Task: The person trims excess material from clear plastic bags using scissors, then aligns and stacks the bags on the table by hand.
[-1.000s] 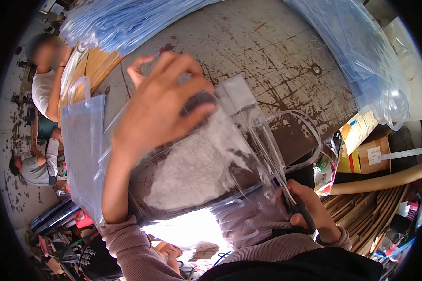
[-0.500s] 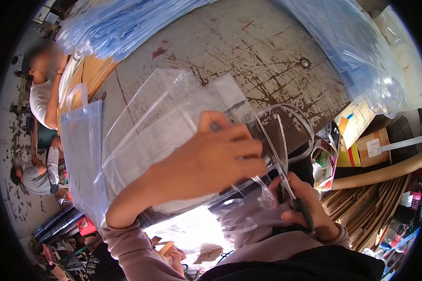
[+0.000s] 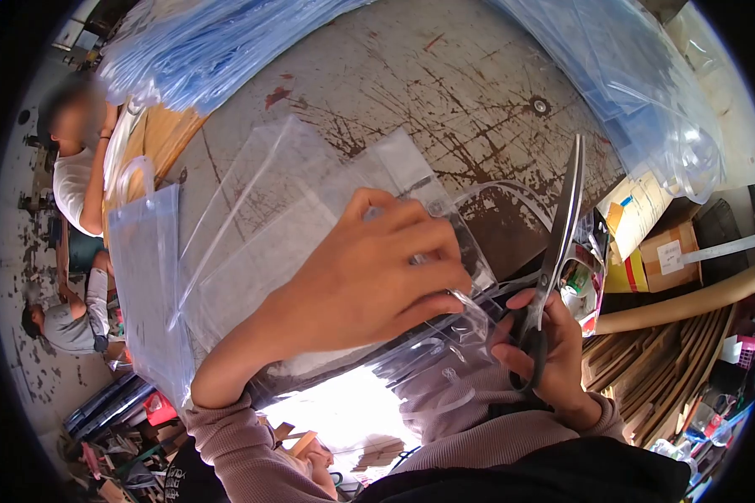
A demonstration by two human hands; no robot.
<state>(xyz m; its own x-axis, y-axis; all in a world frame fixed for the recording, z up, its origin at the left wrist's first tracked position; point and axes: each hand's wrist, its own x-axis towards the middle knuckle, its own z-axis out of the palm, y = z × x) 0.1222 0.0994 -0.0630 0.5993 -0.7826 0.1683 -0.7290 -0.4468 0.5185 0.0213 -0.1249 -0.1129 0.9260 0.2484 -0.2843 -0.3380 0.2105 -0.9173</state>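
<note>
My left hand lies over a clear plastic bag on the worn table, its fingers curled and closed on the plastic near the bag's edge. A thin clear strip sticks out by its fingertips. My right hand grips a pair of scissors by the black handles. The blades point up and away from me, nearly together, apart from the plastic. Behind the bag's right edge curves a clear plastic handle loop.
Stacks of bluish plastic bags lie at the table's far left and far right. A finished-looking handled bag hangs at the left edge. Cardboard sheets and a carton stand right. Two people sit at left.
The scissors have swung upright and moved right, away from the plastic, and their blades have come together. My left hand has stayed on the bag, shifting slightly.
</note>
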